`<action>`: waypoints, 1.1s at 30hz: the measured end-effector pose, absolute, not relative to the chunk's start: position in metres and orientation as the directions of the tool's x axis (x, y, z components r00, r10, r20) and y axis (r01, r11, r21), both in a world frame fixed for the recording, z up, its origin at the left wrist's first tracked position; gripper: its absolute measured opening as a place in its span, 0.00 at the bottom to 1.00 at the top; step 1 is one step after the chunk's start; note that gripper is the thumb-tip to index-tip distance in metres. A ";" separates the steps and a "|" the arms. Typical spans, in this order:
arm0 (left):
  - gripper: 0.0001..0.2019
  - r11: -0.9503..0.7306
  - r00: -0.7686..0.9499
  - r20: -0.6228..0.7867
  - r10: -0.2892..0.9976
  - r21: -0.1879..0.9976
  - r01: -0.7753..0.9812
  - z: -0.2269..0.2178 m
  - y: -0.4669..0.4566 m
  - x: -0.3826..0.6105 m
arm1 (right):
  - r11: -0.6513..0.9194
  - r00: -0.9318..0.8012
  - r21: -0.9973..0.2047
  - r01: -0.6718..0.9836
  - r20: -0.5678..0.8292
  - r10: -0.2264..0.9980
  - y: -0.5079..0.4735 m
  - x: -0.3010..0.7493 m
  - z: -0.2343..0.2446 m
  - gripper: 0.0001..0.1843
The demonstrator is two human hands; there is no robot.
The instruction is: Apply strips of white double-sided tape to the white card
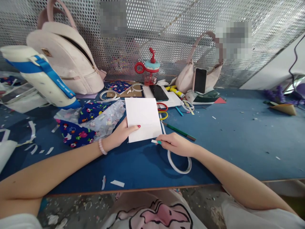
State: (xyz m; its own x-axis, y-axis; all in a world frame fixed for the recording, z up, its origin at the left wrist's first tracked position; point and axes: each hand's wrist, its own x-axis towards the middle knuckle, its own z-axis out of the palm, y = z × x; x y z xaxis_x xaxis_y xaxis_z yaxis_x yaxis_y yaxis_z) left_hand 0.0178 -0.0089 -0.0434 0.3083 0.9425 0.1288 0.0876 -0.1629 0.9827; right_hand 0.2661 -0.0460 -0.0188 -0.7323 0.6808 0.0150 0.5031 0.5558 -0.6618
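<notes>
My left hand (122,132) grips a blank white card (143,117) by its left edge, thumb on top and fingers behind it. Close to the card's lower right corner, my right hand (176,143) is pinched on a short white strip (154,141). A teal spot shows at its fingertips, too small to make out. Partly under that hand lies a roll of white tape (179,170); whether the strip joins it is hidden. Beyond the hand are a dark green pencil (179,131) and scissors (163,115) with red and yellow handles, their blades hidden.
Patterned blue fabric (78,132) lies left of the card. Behind it stand a tilted bottle (43,76) and a pale backpack (69,57). A red-lidded cup (151,71), a black phone (159,93) and a handbag (186,76) are at the back. Paper scraps (117,183) dot the blue table.
</notes>
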 end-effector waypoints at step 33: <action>0.27 -0.524 0.533 0.181 0.827 0.592 0.612 -0.033 -0.023 0.015 | 0.607 -0.571 -0.253 0.753 0.207 0.794 -0.046 0.276 -0.019 0.16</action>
State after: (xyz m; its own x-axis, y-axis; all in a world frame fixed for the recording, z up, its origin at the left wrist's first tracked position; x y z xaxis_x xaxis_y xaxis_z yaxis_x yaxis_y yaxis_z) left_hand 0.0151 -0.0231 -0.0325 0.5329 0.8266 0.1811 0.6123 -0.5243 0.5917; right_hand 0.2758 -0.0456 -0.0192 -0.5710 0.7944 0.2072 0.7532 0.6073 -0.2528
